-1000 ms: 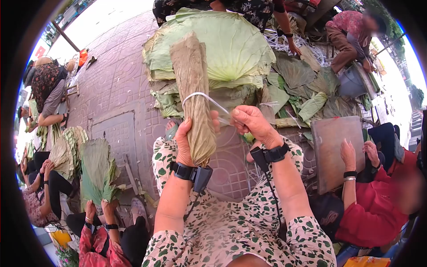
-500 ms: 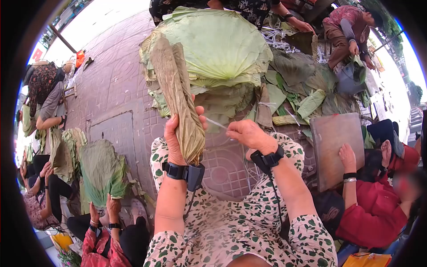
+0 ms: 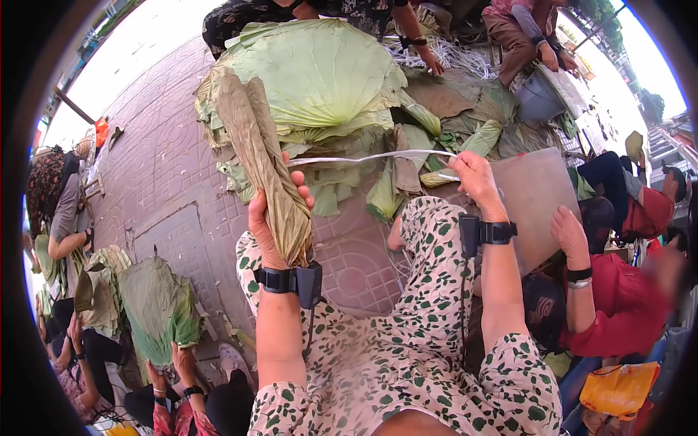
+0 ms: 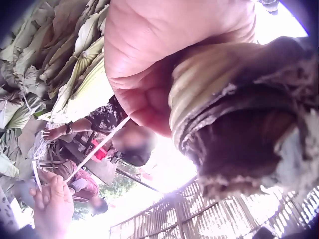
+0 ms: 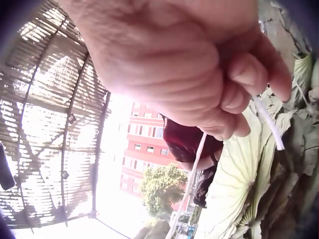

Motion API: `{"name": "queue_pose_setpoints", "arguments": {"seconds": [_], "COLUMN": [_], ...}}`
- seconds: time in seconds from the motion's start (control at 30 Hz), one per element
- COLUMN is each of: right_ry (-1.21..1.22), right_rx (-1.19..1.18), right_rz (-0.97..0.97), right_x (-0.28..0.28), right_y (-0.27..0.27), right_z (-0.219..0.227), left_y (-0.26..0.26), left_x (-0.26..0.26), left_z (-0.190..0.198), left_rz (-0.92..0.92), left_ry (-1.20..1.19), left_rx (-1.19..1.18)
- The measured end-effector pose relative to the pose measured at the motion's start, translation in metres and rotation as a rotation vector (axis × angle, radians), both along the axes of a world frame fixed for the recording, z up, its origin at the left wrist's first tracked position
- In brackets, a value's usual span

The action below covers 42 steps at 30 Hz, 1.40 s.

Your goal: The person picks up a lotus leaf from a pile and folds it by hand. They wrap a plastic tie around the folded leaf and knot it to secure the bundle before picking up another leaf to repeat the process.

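My left hand (image 3: 267,243) grips a long folded bundle of dried lotus leaves (image 3: 267,163) near its lower end, fingers wrapped behind it. In the left wrist view, the bundle's rough end (image 4: 199,114) opens into a dark hollow beside the palm. My right hand (image 3: 476,182), well off to the right, pinches a white string (image 3: 363,155). That string runs nearly straight across to the fingers of the left hand at the bundle. A short loose tail of string (image 5: 269,124) sticks out past the right fingertips in the right wrist view.
A pile of large pale green lotus leaves (image 3: 313,80) stands ahead on the paving. Behind it lies a heap of white strings (image 3: 458,57). A flat board (image 3: 534,203) leans at right, by a person in red (image 3: 618,298). Others at left hold leaves (image 3: 156,301).
My right hand has moved away to the right, drawing out a longer stretch of string. The string's loop across the bundle's front no longer shows. The head view has turned slightly right.
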State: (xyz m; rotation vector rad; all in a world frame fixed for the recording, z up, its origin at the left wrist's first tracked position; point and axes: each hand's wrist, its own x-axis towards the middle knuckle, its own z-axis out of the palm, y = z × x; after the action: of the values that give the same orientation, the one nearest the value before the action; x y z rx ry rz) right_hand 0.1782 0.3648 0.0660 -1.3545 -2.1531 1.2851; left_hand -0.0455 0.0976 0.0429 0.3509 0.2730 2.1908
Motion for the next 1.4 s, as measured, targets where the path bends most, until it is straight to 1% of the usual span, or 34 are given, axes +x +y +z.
{"name": "queue_pose_setpoints", "arguments": {"seconds": [0.03,0.07,0.1,0.13,0.17,0.2,0.23,0.27,0.3,0.33,0.4,0.43,0.47,0.5,0.57,0.6,0.63,0.67,0.7,0.73,0.8,0.83,0.87,0.93,1.0,1.07,1.13,1.17,1.2,1.23,1.27,1.33,1.4], "right_ry": [-0.001,-0.100,-0.199,-0.300,-0.402,-0.536,-0.592,-0.597,-0.727,-0.890,-1.034,-1.037,-1.038,-1.037,-0.683,-0.682,-0.632,-0.579,-0.567,-0.553,-0.354,-0.207,-0.060,0.217,0.434,0.441,0.350,0.357,0.400,0.441,0.446,0.554,0.561], "right_rx": [0.007,0.146,0.284,0.348,0.410,0.373,0.295,0.278,0.240,0.200,0.060,-0.003,-0.068,-0.069,-0.042,-0.042,0.041,0.124,0.008,-0.106,0.347,0.240,0.130,-0.111,-0.274,-0.357,-0.334,-0.339,-0.534,-0.732,-0.741,-1.043,-1.057], "right_rz": [-0.001,0.014,0.029,0.048,0.068,0.088,0.110,0.152,0.151,0.239,0.491,0.568,0.644,0.643,0.519,0.519,0.432,0.346,0.234,0.124,0.245,0.172,0.100,0.110,0.287,0.429,0.587,0.591,0.612,0.630,0.635,0.565,0.569], "right_x": [0.015,0.032,0.049,0.066,0.084,0.103,0.125,0.153,0.171,0.189,0.246,0.284,0.310,0.317,0.323,0.340,0.301,0.237,0.199,0.169,0.151,0.125,0.093,0.042,0.006,-0.030,-0.060,-0.070,-0.079,-0.086,-0.091,-0.097,-0.095], "right_y": [0.002,0.005,0.007,0.003,-0.003,-0.008,-0.016,-0.024,-0.041,-0.056,-0.072,-0.077,-0.079,-0.081,-0.083,-0.081,-0.075,-0.077,-0.073,-0.062,-0.025,-0.019,-0.023,-0.038,-0.055,-0.078,-0.096,-0.104,-0.112,-0.117,-0.118,-0.119,-0.118], "right_z": [-0.002,-0.011,-0.022,-0.032,-0.044,-0.061,-0.080,-0.108,-0.129,-0.147,-0.216,-0.265,-0.298,-0.307,-0.314,-0.269,-0.228,-0.179,-0.125,-0.093,-0.090,-0.066,-0.029,0.021,0.035,0.036,0.013,0.005,-0.003,-0.008,-0.012,-0.017,-0.018], "left_y": [0.000,-0.001,-0.002,-0.003,-0.003,-0.003,-0.004,-0.004,-0.005,-0.005,-0.004,-0.003,-0.003,-0.002,0.000,0.000,0.003,0.004,0.006,0.007,0.007,0.008,0.009,0.013,0.018,0.020,0.023,0.024,0.024,0.023,0.024,0.024,0.026], "left_x": [0.000,0.001,0.002,0.003,0.007,0.008,0.009,0.010,0.012,0.012,0.013,0.013,0.014,0.014,0.015,0.015,0.016,0.017,0.017,0.017,0.016,0.018,0.018,0.019,0.021,0.017,0.016,0.017,0.015,0.013,0.012,0.011,0.014], "left_z": [0.001,0.001,0.002,0.004,0.007,0.008,0.009,0.010,0.012,0.012,0.013,0.013,0.013,0.013,0.010,0.008,0.007,0.006,0.005,0.004,0.001,0.002,0.004,0.001,0.000,-0.011,-0.015,-0.013,-0.015,-0.020,-0.019,-0.017,-0.016], "left_rz": [0.008,0.007,0.031,0.056,0.074,0.079,0.076,0.073,0.076,0.078,0.050,0.050,0.034,0.018,-0.016,-0.048,-0.059,-0.057,-0.074,-0.090,-0.100,-0.109,-0.119,-0.124,-0.117,-0.134,-0.078,-0.090,-0.085,-0.079,-0.073,-0.084,-0.120], "left_ry": [-0.002,-0.002,0.027,0.055,0.029,0.028,0.026,0.023,0.019,0.018,-0.009,-0.009,-0.017,-0.024,-0.021,-0.019,-0.037,-0.037,-0.021,-0.006,0.009,0.034,0.059,0.069,0.044,0.096,0.134,0.128,0.133,0.084,0.033,0.045,0.100], "left_rx": [-0.024,-0.016,-0.065,-0.116,-0.163,-0.158,-0.183,-0.209,-0.226,-0.225,-0.237,-0.237,-0.246,-0.255,-0.239,-0.222,-0.240,-0.240,-0.237,-0.234,-0.227,-0.244,-0.262,-0.258,-0.278,-0.258,-0.334,-0.342,-0.349,-0.390,-0.432,-0.463,-0.466]}}
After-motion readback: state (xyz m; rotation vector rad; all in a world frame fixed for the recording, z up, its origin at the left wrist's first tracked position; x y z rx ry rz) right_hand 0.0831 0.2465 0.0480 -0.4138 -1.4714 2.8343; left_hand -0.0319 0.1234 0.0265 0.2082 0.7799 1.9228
